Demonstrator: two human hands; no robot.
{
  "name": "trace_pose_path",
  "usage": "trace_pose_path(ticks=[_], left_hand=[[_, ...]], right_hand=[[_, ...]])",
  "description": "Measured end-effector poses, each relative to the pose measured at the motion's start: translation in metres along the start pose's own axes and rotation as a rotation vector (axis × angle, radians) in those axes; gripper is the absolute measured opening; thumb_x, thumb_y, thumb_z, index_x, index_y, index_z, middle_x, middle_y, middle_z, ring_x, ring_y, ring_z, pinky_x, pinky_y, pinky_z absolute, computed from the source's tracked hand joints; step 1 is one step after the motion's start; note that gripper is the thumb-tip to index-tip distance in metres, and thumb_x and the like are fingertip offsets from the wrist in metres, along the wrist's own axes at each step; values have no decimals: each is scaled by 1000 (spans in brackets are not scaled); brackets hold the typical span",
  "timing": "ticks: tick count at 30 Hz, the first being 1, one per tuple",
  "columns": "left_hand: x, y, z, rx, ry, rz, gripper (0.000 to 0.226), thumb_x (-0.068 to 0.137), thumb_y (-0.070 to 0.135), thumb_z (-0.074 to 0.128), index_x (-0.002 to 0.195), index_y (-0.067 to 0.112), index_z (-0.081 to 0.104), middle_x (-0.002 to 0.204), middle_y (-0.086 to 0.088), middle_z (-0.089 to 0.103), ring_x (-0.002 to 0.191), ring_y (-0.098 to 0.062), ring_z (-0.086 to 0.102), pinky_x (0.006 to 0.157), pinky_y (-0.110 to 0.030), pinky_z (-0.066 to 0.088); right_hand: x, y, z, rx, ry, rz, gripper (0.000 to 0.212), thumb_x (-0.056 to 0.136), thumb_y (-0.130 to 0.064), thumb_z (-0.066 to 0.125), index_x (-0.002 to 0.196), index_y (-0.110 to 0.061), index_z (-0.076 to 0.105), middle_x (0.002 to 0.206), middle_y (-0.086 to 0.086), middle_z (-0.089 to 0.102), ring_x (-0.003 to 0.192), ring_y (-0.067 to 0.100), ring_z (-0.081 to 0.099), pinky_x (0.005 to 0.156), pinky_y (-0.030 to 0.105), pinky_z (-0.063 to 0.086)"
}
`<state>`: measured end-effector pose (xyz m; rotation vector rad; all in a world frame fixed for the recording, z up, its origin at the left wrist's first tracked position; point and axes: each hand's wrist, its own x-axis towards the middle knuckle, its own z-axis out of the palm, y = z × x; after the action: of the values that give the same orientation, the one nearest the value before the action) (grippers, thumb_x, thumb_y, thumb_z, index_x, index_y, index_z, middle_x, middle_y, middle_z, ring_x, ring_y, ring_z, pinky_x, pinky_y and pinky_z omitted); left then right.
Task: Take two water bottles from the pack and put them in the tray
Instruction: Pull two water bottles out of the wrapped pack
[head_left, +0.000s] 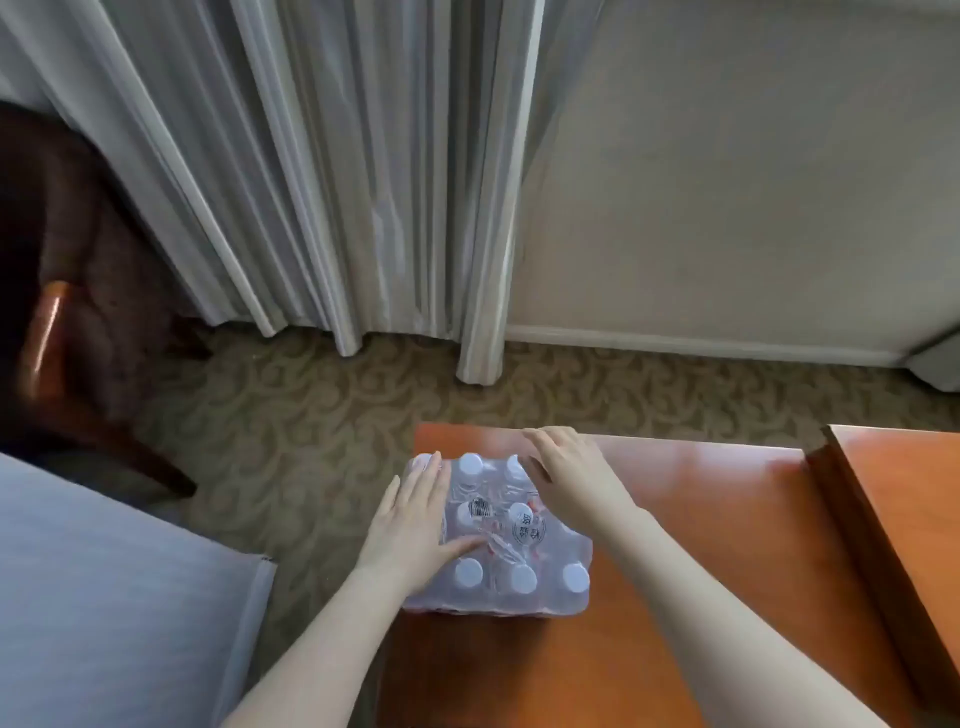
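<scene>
Right now the pack (498, 540) of water bottles stands on the near-left corner of a reddish wooden table (701, 545), still sealed in its clear shrink wrap, with white caps (470, 571) showing through the top in rows. The left hand (415, 525) lies flat on the left side of the pack's top, fingers stretched toward the far edge and the thumb reaching inward across the plastic near the middle; it presses on the wrap with fingers spread and is not closed around anything. The right hand (563, 467) sits over the far-right part of the pack, palm down, fingers extended and loosely apart past the far edge; whether the fingertips touch the plastic or the tabletop beyond cannot be told. So the pack lies between and beneath the two hands, neither of which clamps it. A barcode label (480, 508) and a round printed mark (529, 527) show on the wrap between the hands. Patterned carpet (311, 415) lies beyond the table, with pale curtains (337, 182) hanging to the floor.
</scene>
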<state>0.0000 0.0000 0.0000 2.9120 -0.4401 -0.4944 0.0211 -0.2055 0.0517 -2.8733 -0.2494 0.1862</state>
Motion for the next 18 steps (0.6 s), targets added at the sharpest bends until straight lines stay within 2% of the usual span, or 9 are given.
trace_pose_path(ticks=[5, 8, 13, 16, 18], left_hand=[[-5, -5, 33, 46, -2, 21, 115, 71, 83, 25, 146, 8, -20, 156, -1, -26, 138, -16, -31, 118, -35, -7], [-4, -7, 40, 60, 12, 32, 114, 70, 84, 24, 139, 10, -29, 152, -1, -34, 135, -19, -37, 116, -33, -12], [-3, -11, 49, 77, 23, 35, 111, 67, 85, 13, 137, 11, -32, 149, 0, -39, 136, -20, -38, 117, -35, -11], [-3, -13, 51, 38, 20, 38, 111, 66, 86, 12, 135, 13, -36, 149, 0, -40, 137, -19, -36, 119, -37, -7], [-3, -12, 51, 29, 8, 43, 111, 67, 86, 14, 135, 13, -35, 151, 0, -38, 138, -19, -35, 121, -38, -5]], right_hand=[[-4, -12, 29, 141, -74, -30, 37, 95, -21, 48, 130, -10, 48, 131, 7, 54, 123, 25, 43, 99, 34, 33], [0, -22, 44, 146, -114, -47, 34, 93, -19, 50, 125, -8, 51, 124, 11, 56, 118, 28, 43, 95, 35, 37], [-1, -33, 62, 140, -139, -81, 23, 90, -20, 53, 110, -9, 57, 110, 9, 60, 105, 28, 48, 87, 37, 38], [-2, -32, 59, 218, -103, -77, 12, 86, -10, 56, 96, -8, 61, 100, 8, 64, 97, 27, 54, 83, 35, 40], [-7, -28, 49, 284, -97, -65, 7, 84, -6, 58, 89, -7, 63, 94, 7, 67, 91, 24, 56, 79, 29, 41]])
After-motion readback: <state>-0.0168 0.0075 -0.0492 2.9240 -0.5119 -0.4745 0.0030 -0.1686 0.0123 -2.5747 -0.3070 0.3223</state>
